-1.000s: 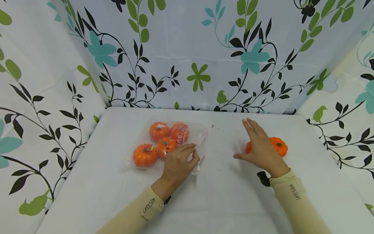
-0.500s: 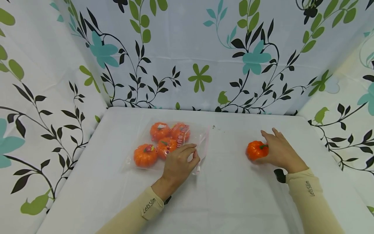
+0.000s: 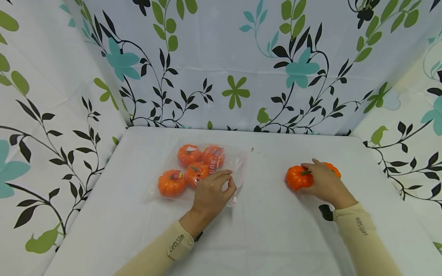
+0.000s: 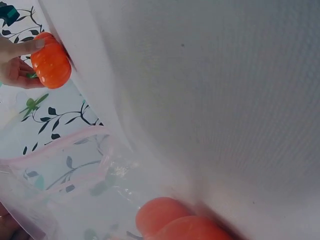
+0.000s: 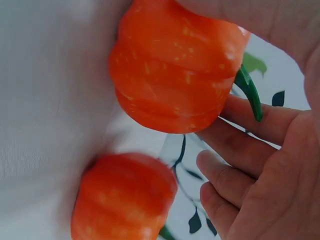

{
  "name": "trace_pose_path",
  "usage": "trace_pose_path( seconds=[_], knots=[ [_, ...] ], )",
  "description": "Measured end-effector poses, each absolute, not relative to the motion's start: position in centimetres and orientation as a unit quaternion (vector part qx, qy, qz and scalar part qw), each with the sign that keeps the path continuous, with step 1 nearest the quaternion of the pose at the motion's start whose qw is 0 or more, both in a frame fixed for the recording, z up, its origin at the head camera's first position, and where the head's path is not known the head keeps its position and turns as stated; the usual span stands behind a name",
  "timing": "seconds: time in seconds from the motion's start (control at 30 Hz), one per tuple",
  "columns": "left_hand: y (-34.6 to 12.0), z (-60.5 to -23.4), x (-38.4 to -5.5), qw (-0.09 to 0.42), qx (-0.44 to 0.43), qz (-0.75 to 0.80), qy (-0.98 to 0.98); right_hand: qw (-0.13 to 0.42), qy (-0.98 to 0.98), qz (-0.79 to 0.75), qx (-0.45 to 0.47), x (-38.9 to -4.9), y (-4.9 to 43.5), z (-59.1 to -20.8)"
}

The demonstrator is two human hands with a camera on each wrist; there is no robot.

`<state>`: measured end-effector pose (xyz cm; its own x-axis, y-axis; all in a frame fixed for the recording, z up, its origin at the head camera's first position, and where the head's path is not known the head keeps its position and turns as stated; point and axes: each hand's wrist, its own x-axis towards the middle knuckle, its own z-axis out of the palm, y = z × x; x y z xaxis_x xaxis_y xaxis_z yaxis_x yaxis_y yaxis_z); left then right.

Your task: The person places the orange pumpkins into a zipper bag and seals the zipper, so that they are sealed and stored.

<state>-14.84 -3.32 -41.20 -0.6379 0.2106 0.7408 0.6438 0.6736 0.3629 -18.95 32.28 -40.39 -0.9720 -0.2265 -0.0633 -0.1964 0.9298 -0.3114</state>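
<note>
One orange pumpkin (image 3: 297, 178) is held between the thumb and fingers of the right hand (image 3: 326, 182), its green stem (image 5: 250, 92) turned toward the palm; a second pumpkin (image 3: 334, 170), partly hidden by that hand, is seen just beside it on the white table (image 3: 262, 230); the clear bag (image 3: 238, 161) is pinched near its pink-edged opening by the left hand (image 3: 212, 191); four bagged pumpkins (image 3: 171, 184) are grouped left of that pinch

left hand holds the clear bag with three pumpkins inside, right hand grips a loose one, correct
No: the head view shows four pumpkins in the clear bag, not three. The left hand holds it and the right hand grips a loose pumpkin.
</note>
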Motion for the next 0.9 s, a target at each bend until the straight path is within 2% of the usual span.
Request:
trace_pose_path(
  seconds=[0.47, 0.9],
  knots=[
    [-3.5, -41.3, -14.7, 0.344, -0.253, -0.309, -0.849, 0.054, 0.936, -0.311, -0.157, -18.4, 24.4, -39.7],
    [-3.5, -41.2, -14.4, 0.357, -0.281, -0.265, -0.850, 0.065, 0.904, -0.387, -0.170, -19.0, 17.8, -41.4]
  ],
)
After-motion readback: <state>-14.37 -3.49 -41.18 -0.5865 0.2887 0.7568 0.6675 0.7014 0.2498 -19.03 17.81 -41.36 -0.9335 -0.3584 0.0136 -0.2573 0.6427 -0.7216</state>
